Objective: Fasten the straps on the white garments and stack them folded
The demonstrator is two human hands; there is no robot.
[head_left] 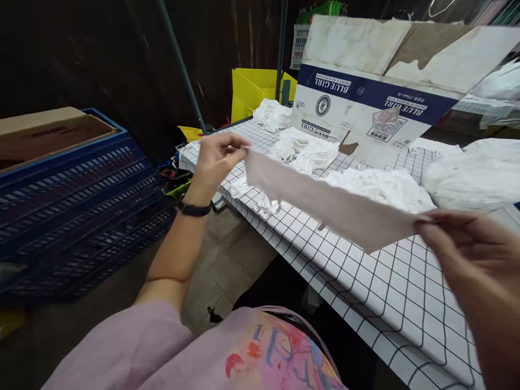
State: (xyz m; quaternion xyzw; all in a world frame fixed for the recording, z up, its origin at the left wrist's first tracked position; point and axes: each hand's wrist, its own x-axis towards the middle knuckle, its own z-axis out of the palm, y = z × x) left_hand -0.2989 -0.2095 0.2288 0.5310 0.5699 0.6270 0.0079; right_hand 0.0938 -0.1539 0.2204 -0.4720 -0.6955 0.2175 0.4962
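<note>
A strip of white cloth (325, 200) is stretched between my two hands, above the table's front edge. My left hand (219, 160), with a dark band on the wrist, pinches its far left corner. At the other end my right hand (467, 244) has thumb and fingers closed on the right corner. The cloth slopes down toward the right, and a small tab hangs from its lower edge. Below and behind it, stacked white cloth pieces (303, 149) and a heap of white cloth (382, 187) lie on the table, with small crumpled white bits (266, 207) nearer the edge.
The table (357, 281) has a white cover with black grid lines. An opened cardboard box (365, 92) stands along its back. A blue plastic crate (73, 200) holding a carton is at the left. A yellow box (252, 89) sits behind, and a white bundle (475, 173) lies at right.
</note>
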